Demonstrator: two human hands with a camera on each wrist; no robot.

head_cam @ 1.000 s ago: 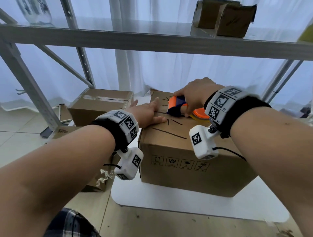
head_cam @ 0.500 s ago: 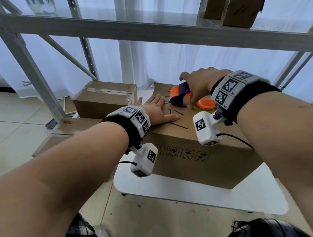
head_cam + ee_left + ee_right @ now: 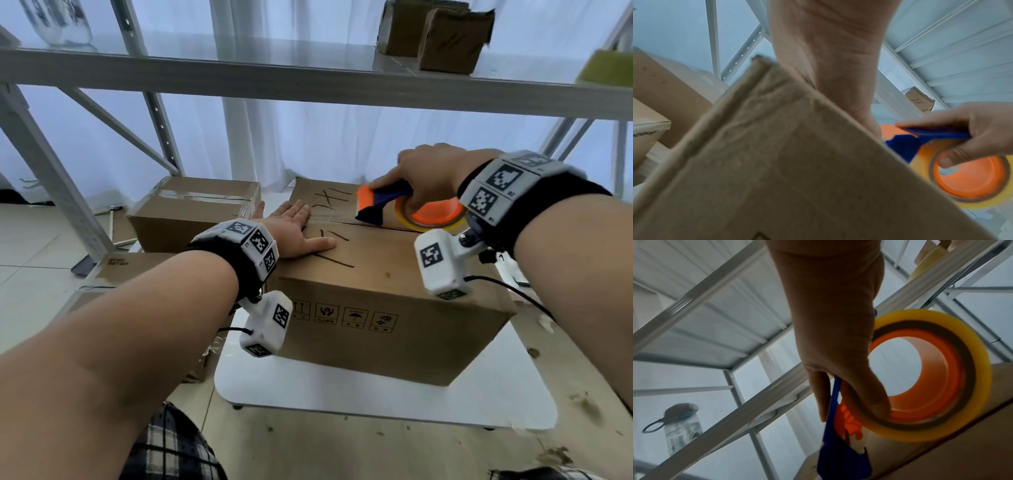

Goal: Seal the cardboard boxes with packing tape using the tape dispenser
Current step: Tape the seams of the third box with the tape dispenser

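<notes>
Centre of the head view: a cardboard box (image 3: 376,294) stands on a white surface (image 3: 376,401), flaps folded down, black pen strokes on its top, and a row of handling symbols printed on the near side.

The left hand (image 3: 291,229) lies flat on the left end of the box top, fingers straight and spread, palm pressing the flaps at the centre seam. It holds nothing.

The right hand (image 3: 431,174) grips the tape dispenser (image 3: 383,202) at the upper right of the box top. The fingers lie over the blue body; the thumb (image 3: 875,399) curls into the orange core of the yellow tape roll (image 3: 953,426). The dispenser's blue and orange front end sits at the seam line, right of the left hand and apart from it. The roll's lower edge is at the box top; actual contact cannot be confirmed.

A strip of tape appears to run along the seam between the left hand and the dispenser.

Left of centre, a second box (image 3: 191,209) sits behind, tape across its top. A metal shelf (image 3: 308,82) crosses the upper frame, carrying small boxes (image 3: 442,37) at upper right.
</notes>
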